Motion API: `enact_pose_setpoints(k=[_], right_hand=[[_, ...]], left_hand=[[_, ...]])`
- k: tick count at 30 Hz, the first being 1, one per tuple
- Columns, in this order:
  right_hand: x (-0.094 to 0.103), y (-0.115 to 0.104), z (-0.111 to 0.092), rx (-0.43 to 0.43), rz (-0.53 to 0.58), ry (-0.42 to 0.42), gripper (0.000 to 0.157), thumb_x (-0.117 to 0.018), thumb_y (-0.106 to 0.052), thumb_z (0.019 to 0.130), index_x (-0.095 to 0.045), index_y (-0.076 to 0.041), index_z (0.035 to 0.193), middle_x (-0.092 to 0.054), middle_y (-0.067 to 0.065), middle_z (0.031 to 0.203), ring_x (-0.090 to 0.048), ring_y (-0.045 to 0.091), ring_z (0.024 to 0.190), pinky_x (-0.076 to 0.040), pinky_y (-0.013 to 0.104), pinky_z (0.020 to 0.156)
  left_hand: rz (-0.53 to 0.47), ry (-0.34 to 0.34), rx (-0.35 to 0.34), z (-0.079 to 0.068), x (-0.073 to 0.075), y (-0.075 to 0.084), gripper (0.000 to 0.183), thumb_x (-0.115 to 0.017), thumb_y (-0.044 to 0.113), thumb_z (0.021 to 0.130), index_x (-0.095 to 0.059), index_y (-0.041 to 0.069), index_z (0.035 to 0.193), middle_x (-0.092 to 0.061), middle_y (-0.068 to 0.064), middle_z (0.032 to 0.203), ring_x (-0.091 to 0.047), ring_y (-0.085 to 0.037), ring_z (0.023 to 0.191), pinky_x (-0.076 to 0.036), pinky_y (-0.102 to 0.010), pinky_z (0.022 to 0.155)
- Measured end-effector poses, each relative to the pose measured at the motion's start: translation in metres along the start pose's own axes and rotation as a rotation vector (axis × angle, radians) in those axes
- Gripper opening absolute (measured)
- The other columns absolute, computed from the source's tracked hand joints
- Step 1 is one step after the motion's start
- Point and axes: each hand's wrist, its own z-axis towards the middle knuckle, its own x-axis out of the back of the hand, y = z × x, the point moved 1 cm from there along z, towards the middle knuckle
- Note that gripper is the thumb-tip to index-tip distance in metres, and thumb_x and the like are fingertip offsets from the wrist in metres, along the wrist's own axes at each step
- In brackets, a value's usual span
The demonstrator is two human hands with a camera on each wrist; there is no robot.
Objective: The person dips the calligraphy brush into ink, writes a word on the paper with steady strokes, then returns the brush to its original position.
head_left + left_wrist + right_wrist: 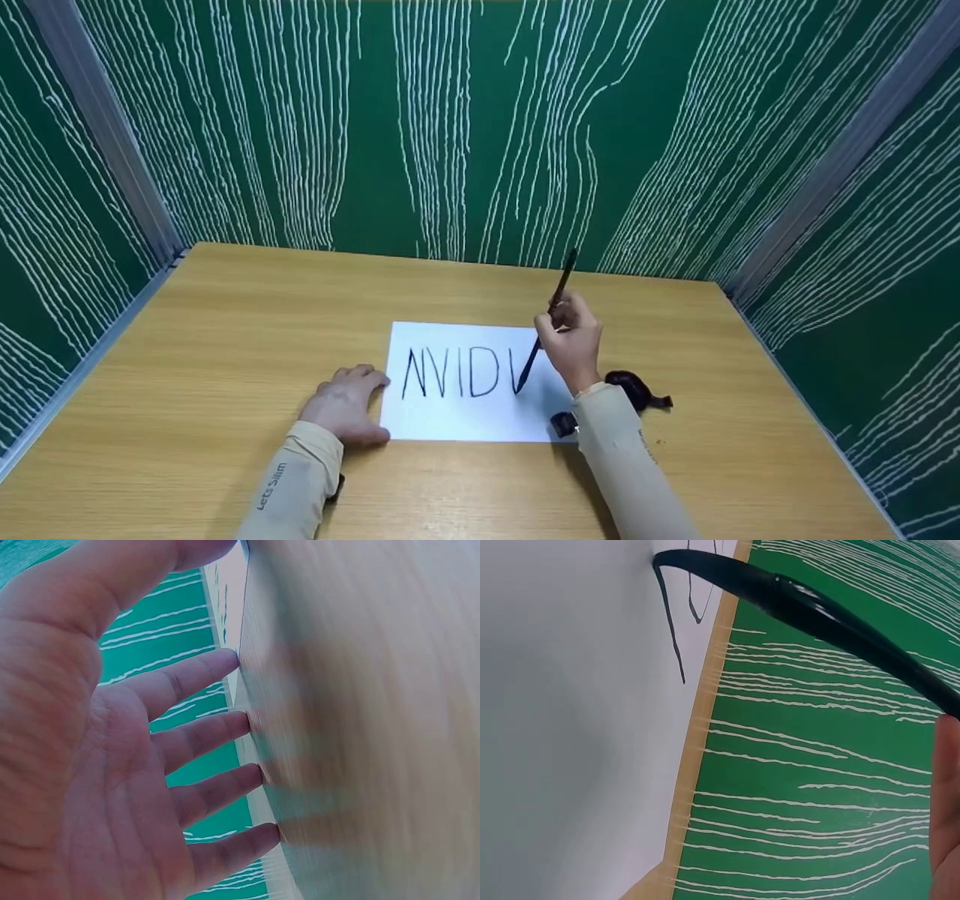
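Observation:
A white sheet of paper (450,424) lies on the wooden table, bearing thin black letters (450,373) that read NVID, then a slanting stroke. My right hand (574,341) pinches a slender black ink brush (562,281), tilted with its upper end away from me. The brush's tapered tip (682,560) touches the paper at the lower end of that last stroke (673,645). At the sheet's left edge, my left hand (345,405) rests with fingers spread, thumb and fingertip at the paper. Its extended fingers (199,739) touch down in the left wrist view.
A rounded black object (634,390) with a short protruding end sits right of the paper, partly behind my right sleeve. A small black piece (562,424) shows beside that wrist. Green walls with white wavy lines (435,127) enclose the table (285,300) behind and at both sides.

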Motion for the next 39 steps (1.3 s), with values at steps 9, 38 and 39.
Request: enact_pose_setpoints(k=[9,38,39], right_hand=[[0.018,0.018,0.012,0.013,0.096,0.172,0.013,-0.054,-0.004,0.076,-0.054,-0.009,0.087,-0.057,0.004,0.064,-0.053,0.013,0.052,-0.046,0.022,0.041],[0.011,0.022,0.007,-0.109,-0.055,0.022,0.015,-0.055,-0.015,0.080,-0.051,-0.019,0.095,-0.057,-0.004,0.074,-0.058,0.007,0.074,-0.052,0.023,0.057],[0.011,0.022,0.007,-0.113,-0.056,0.020,0.016,-0.055,-0.015,0.080,-0.051,-0.019,0.095,-0.057,-0.004,0.074,-0.058,0.008,0.074,-0.052,0.023,0.057]], left_hand=[[-0.003,-0.019,0.017,0.001,0.001,0.000,0.077,-0.074,0.038,0.053,-0.048,0.022,0.123,-0.038,-0.006,0.134,-0.033,-0.028,0.123,-0.031,-0.050,0.096],[0.012,0.005,0.000,0.000,0.000,0.001,0.077,-0.073,0.039,0.051,-0.048,0.022,0.123,-0.040,-0.006,0.133,-0.035,-0.029,0.121,-0.033,-0.050,0.094],[0.012,0.005,0.000,0.000,0.000,0.001,0.078,-0.073,0.039,0.051,-0.048,0.022,0.123,-0.040,-0.006,0.133,-0.035,-0.029,0.121,-0.033,-0.051,0.095]])
